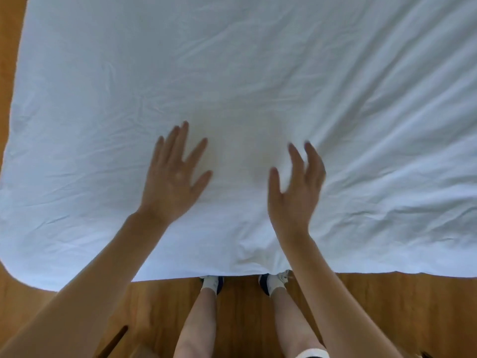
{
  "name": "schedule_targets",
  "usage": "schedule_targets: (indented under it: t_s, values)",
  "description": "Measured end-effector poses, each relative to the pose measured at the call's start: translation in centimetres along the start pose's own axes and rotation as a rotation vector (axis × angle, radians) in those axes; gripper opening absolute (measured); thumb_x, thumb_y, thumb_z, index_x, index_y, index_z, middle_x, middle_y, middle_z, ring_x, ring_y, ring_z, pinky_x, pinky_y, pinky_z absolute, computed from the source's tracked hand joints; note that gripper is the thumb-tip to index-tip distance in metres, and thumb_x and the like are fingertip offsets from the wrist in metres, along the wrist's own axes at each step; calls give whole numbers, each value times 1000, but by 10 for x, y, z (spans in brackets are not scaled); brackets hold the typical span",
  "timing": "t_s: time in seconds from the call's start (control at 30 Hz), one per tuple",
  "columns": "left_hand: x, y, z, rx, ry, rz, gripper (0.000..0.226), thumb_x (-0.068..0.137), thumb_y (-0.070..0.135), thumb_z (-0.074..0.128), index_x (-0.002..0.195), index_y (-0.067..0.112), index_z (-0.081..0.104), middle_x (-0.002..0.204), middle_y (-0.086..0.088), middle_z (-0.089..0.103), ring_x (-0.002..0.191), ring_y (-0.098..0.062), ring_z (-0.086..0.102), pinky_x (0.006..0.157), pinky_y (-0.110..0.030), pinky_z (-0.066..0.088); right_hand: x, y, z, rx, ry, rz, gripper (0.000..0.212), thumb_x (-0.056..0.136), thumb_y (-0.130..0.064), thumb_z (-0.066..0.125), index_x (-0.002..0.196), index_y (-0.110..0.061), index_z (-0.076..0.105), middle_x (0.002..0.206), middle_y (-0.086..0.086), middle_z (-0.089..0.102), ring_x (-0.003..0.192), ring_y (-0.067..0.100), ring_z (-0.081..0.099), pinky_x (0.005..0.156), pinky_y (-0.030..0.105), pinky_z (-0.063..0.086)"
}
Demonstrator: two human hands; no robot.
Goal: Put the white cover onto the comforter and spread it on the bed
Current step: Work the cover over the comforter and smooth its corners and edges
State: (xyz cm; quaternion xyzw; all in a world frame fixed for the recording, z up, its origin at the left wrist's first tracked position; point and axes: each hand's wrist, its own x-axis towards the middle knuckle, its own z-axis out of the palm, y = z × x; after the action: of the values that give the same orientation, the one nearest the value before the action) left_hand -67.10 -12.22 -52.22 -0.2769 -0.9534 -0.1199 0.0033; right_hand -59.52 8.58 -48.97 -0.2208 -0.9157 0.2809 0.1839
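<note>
White cover [258, 73], faintly creased, flat across the bed.

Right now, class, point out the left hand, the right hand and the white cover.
left hand [173, 181]: head view, back of the hand.
right hand [296, 195]: head view, palm side.
white cover [245, 73]: head view, wrinkled middle.

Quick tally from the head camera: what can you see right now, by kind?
White cover, spread on the bed: 1
Hands, left and right, both open above the cover: 2
Shoes at the bed's edge on the wooden floor: 2
Total: 5
</note>
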Motion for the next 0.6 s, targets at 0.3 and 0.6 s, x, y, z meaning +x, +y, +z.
schedule_targets:
  t_s: [0.3,0.6]
  values:
    - [-90,-20,32,156,-260,-152,64,97,47,29,150,10,33,158,-18,22,146,-36,18,119,-46,13,-39,53,70,-487,-845,-449,69,95,-60,22,153,-25,17,162,5,-1,148,24,-4,118,50,-4]
    - [-94,-83,17,115,-137,-921,65,95,52,25,152,20,23,160,-20,10,145,-44,7,114,-65,4,-40,72,37,-534,-729,-233,61,102,-50,18,154,-19,7,162,7,-2,149,25,-4,120,48,1]
